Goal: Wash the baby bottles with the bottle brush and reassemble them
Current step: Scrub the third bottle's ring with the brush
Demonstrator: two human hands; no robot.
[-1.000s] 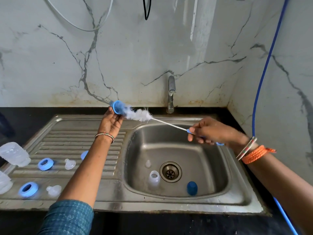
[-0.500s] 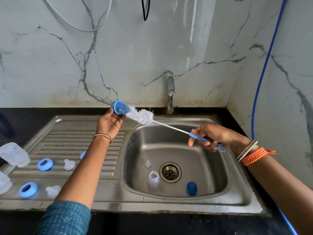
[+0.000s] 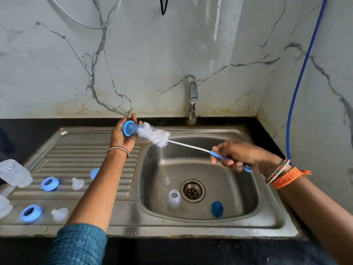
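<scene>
Bottle brush slants over the sink, bristles poked into a blue collar ring that the left hand grips at 10 o'clock; the right hand clamps the brush's blue handle at 3 o'clock; a clear bottle and blue cap lie near the drain

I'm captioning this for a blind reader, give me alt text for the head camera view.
The left hand holds a blue plastic bottle ring while the right hand pushes a white-bristled bottle brush with a blue handle into it, above a steel sink. More rings, clear teats and bottles lie on the ribbed drainboard.
</scene>
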